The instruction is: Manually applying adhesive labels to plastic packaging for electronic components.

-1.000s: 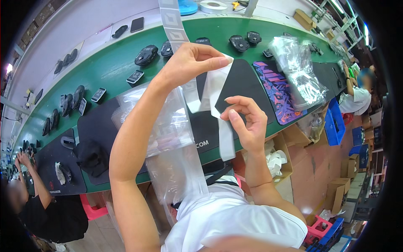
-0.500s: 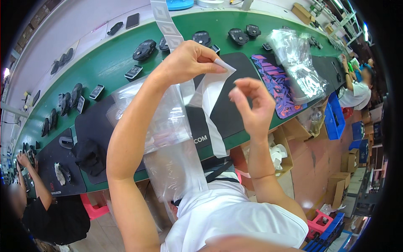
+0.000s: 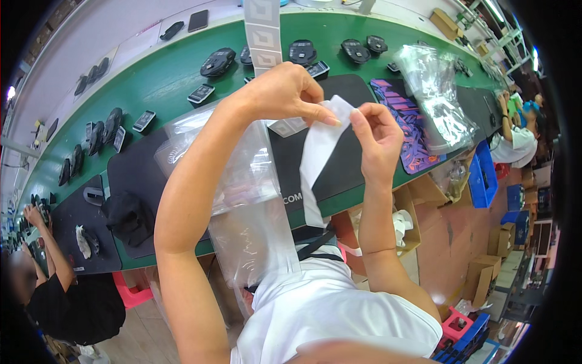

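A long strip of labels [image 3: 265, 36], grey with square marks, runs from the far side of the table down behind my left hand [image 3: 288, 94]. Its plain white backing [image 3: 316, 161] bends over and hangs toward the table's front edge. Thumb and fingers of the left hand are closed on the strip at this bend. At its upper right corner, my right hand [image 3: 381, 142] pinches the white backing between thumb and forefinger. Below my left forearm lie clear plastic bags [image 3: 245, 176], with one hanging over the front edge. Part of the strip is hidden behind the left hand.
Black computer mice [image 3: 218, 62] and small boxed devices [image 3: 200, 93] stand along the green table [image 3: 170, 79]. More clear bags [image 3: 439, 103] lie on a patterned mat [image 3: 394, 103] at right. An open carton [image 3: 412, 224] stands below the front edge. Other people work at both sides.
My right hand has come up to the strip and closed on its corner, from open and apart before. The strip has shifted to the right, and the view has turned slightly.
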The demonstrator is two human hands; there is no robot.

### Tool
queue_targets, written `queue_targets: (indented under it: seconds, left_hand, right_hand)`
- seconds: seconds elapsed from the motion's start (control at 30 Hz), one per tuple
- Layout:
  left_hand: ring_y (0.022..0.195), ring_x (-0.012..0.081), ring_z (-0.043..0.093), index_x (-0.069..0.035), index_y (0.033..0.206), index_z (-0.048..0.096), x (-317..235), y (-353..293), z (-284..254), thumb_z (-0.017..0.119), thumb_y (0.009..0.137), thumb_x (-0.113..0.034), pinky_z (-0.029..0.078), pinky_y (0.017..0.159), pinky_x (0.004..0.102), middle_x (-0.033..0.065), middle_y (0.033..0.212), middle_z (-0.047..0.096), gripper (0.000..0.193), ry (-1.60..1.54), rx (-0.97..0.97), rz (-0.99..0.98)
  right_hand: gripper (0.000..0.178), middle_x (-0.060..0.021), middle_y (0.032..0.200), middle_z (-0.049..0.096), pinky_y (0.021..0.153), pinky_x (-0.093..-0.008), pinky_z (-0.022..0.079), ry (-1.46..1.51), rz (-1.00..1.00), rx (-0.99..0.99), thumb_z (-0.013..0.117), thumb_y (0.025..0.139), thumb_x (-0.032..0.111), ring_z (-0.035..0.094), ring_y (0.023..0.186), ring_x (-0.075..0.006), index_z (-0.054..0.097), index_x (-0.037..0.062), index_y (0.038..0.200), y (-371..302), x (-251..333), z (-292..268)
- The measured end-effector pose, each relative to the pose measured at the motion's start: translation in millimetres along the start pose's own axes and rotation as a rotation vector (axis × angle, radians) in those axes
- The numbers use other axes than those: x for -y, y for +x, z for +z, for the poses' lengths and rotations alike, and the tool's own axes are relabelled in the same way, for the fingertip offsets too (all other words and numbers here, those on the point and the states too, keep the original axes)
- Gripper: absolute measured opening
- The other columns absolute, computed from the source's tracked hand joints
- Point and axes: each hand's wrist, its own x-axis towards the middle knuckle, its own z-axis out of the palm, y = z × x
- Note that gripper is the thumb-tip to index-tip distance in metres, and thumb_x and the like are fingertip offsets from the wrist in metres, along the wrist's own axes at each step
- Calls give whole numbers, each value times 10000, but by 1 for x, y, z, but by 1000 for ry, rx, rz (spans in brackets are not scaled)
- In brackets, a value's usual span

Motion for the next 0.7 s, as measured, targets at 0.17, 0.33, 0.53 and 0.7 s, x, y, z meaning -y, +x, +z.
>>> queue_targets:
  seconds: [0.17,0.33,0.53,0.7]
  left_hand:
    - [705,163,686,6,857,773,20,10,2,567,946,-621,550,676,304,97,756,720,666,-154,-10,-165]
    - [879,334,709,80,946,735,11,11,-19,431,935,-723,541,856,400,235,935,730,859,27,57,-231]
    - [863,291,715,71,969,741,3,9,-19,418,923,-746,539,855,379,191,927,746,880,103,114,-199]
    - [873,283,713,85,1005,730,8,3,-15,440,931,-722,534,873,368,176,969,751,861,91,143,-109]
  right_hand:
    - [62,-19,855,572,593,-184,377,73,-258,-176,647,890,-23,463,673,-54,607,5,928,-19,23,-3]
    - [146,-11,646,541,506,-223,334,-99,75,525,790,728,0,486,581,-85,651,34,756,-87,55,28]
    - [131,37,588,431,481,-228,265,-311,340,584,807,779,64,365,520,-43,684,35,813,-104,11,41]
    - [131,58,568,372,484,-221,240,-338,392,623,800,792,76,316,520,-31,683,26,819,-105,10,47]
